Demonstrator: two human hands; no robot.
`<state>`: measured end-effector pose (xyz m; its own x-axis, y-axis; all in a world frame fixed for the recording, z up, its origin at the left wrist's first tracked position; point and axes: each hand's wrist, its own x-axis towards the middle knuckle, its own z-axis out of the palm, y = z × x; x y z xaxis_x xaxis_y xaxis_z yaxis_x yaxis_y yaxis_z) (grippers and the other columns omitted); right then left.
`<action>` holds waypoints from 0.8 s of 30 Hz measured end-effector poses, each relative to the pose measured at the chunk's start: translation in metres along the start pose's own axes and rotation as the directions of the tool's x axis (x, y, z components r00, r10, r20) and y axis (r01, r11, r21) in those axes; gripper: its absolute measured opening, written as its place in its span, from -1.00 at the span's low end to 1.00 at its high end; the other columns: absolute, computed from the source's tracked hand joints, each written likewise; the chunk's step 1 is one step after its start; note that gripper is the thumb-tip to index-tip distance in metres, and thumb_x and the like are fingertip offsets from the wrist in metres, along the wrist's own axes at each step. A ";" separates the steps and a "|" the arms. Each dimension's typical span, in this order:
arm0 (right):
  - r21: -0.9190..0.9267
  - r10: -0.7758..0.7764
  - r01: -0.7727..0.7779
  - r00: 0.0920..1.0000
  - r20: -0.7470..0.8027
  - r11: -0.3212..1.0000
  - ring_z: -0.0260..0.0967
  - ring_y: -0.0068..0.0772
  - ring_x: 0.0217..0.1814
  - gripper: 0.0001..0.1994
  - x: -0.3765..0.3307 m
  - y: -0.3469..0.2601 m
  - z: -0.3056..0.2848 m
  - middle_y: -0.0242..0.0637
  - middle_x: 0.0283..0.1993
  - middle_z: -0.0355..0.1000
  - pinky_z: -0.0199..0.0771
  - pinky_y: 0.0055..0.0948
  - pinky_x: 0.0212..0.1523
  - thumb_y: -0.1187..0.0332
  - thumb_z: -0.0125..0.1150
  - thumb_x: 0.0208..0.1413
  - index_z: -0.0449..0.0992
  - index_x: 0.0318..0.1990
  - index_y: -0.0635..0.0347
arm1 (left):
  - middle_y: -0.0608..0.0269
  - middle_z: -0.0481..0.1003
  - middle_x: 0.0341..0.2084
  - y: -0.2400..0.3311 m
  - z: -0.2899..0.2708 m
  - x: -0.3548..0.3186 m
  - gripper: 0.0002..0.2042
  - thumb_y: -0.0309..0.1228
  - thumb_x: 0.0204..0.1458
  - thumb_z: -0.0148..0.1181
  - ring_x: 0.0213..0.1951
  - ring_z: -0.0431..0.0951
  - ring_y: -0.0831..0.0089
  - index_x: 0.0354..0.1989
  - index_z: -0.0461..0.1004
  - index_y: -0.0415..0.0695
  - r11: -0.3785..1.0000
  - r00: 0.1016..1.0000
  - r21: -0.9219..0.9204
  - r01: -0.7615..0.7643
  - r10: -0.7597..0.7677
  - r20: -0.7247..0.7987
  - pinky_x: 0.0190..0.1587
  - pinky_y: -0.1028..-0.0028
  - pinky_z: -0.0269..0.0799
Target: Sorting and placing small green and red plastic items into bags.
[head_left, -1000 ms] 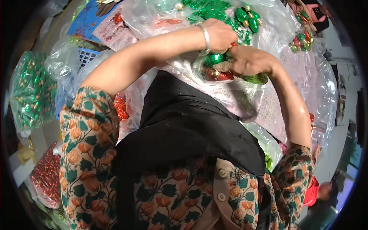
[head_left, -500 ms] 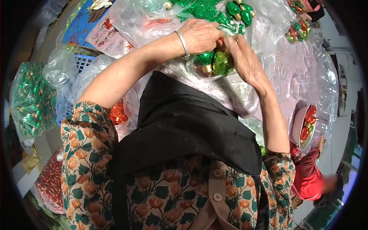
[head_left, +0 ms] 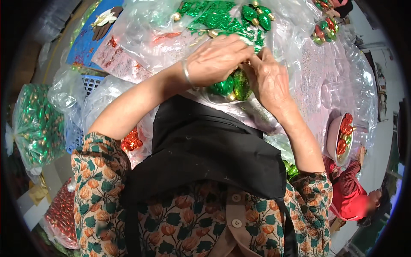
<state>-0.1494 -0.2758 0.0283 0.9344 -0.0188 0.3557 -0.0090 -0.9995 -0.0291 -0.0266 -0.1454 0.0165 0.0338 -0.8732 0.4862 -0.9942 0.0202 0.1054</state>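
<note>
Left hand: the left hand (head_left: 218, 60), a thin bangle at its wrist, is curled over the green baubles (head_left: 231, 85), fingers pressed onto their upper side
Right hand: the right hand (head_left: 267, 79) meets the left from the right, fingertips pinched on the top of the same cluster
Baubles: shiny green, gold-capped, held between both hands above the black apron (head_left: 205, 150), at the centre of the scene
Far packages: a clear plastic bag (head_left: 141, 30) holds green glitter pieces (head_left: 214, 17); a blue card (head_left: 90, 38) lies to its far left
Left package: a knotted clear bag of green ornaments (head_left: 36, 124), beside a blue crate (head_left: 92, 83)
Near left: a bag of red ornaments (head_left: 62, 214)
Right: a pink bowl (head_left: 332, 139) of red baubles, near a person in red (head_left: 351, 195)
</note>
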 end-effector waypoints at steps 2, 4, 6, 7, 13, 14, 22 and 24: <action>0.140 0.015 -0.008 0.998 -0.053 0.990 0.38 -0.11 -0.49 -0.84 -0.007 0.004 0.005 -0.14 -0.51 0.38 0.35 -0.22 -0.50 0.34 0.16 -0.01 0.46 -0.29 0.18 | 0.12 0.37 -0.21 -0.004 0.006 -0.007 -0.71 -0.35 0.01 0.01 -0.15 0.35 0.18 -0.11 0.37 -0.23 0.975 0.997 -0.208 0.073 -0.065 0.045 -0.13 0.31 0.28; 0.195 0.037 -0.018 0.995 -0.095 0.981 0.37 -0.10 -0.49 -0.86 -0.008 0.005 0.001 -0.14 -0.49 0.38 0.34 -0.21 -0.51 0.35 0.15 -0.01 0.46 -0.30 0.16 | 0.12 0.37 -0.20 -0.004 0.009 -0.008 -0.70 -0.37 0.01 0.01 -0.16 0.36 0.18 -0.10 0.37 -0.24 0.948 0.995 -0.305 0.089 -0.071 0.070 -0.14 0.31 0.28; 0.187 0.092 -0.113 0.989 0.118 0.976 0.36 -0.10 -0.44 -0.85 -0.011 0.005 -0.012 -0.13 -0.42 0.34 0.32 -0.20 -0.45 0.31 0.17 -0.06 0.45 -0.33 0.13 | 0.19 0.38 -0.33 0.006 0.011 0.001 -0.76 -0.49 -0.11 0.01 -0.18 0.37 0.28 -0.22 0.38 -0.21 0.995 0.998 -0.091 0.029 -0.023 0.065 -0.19 0.37 0.30; 0.115 -0.009 -0.012 0.985 0.175 0.993 0.36 -0.13 -0.39 -0.84 -0.010 0.001 -0.020 -0.15 -0.38 0.33 0.31 -0.21 -0.42 0.31 0.18 -0.10 0.44 -0.34 0.12 | 0.20 0.38 -0.33 0.007 0.010 0.005 -0.76 -0.49 -0.12 0.01 -0.18 0.37 0.28 -0.22 0.38 -0.19 0.998 0.999 -0.069 0.011 -0.008 0.047 -0.20 0.37 0.30; 0.273 -0.008 0.029 0.997 -0.078 0.962 0.24 -0.21 -0.32 -0.81 -0.057 -0.017 -0.009 -0.27 -0.40 0.24 0.29 -0.30 -0.36 0.29 0.18 -0.16 0.37 -0.38 0.10 | 0.24 0.40 -0.29 0.012 0.002 0.015 -0.80 -0.43 -0.06 0.06 -0.21 0.39 0.32 -0.23 0.42 -0.15 1.000 0.996 0.019 0.003 -0.005 0.087 -0.27 0.29 0.24; 0.327 -0.088 0.114 0.992 -0.095 0.938 0.20 -0.20 -0.34 -0.82 -0.067 -0.011 0.015 -0.26 -0.43 0.21 0.28 -0.32 -0.38 0.30 0.18 -0.14 0.37 -0.39 0.11 | 0.22 0.40 -0.28 0.015 0.003 0.022 -0.78 -0.42 -0.06 0.07 -0.20 0.39 0.30 -0.21 0.42 -0.16 1.000 0.991 0.016 0.014 -0.016 0.136 -0.24 0.28 0.24; 0.375 -0.019 0.056 0.995 -0.101 0.925 0.22 -0.16 -0.35 -0.85 -0.075 0.047 -0.093 -0.21 -0.43 0.26 0.29 -0.30 -0.40 0.35 0.23 -0.08 0.40 -0.48 0.19 | 0.02 0.41 -0.28 0.014 -0.048 0.018 -0.76 -0.54 -0.14 0.15 -0.19 0.41 0.10 -0.23 0.45 -0.27 0.996 0.907 -0.091 -0.020 -0.020 -0.421 -0.11 0.24 0.29; 0.323 0.086 -0.054 0.992 -0.087 0.945 0.24 -0.15 -0.38 -0.82 -0.075 0.081 -0.122 -0.16 -0.42 0.29 0.28 -0.29 -0.40 0.33 0.25 -0.09 0.41 -0.47 0.23 | 0.01 0.43 -0.29 -0.002 -0.048 -0.025 -0.80 -0.59 -0.15 0.15 -0.24 0.43 0.09 -0.29 0.47 -0.29 0.974 0.868 -0.110 0.197 -0.226 -0.442 -0.16 0.28 0.33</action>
<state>-0.2638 -0.3585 0.1129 0.8956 -0.1068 0.4319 0.0562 -0.9358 -0.3479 -0.0201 -0.0997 0.0458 0.2990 -0.5474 0.7817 -0.9505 -0.0988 0.2944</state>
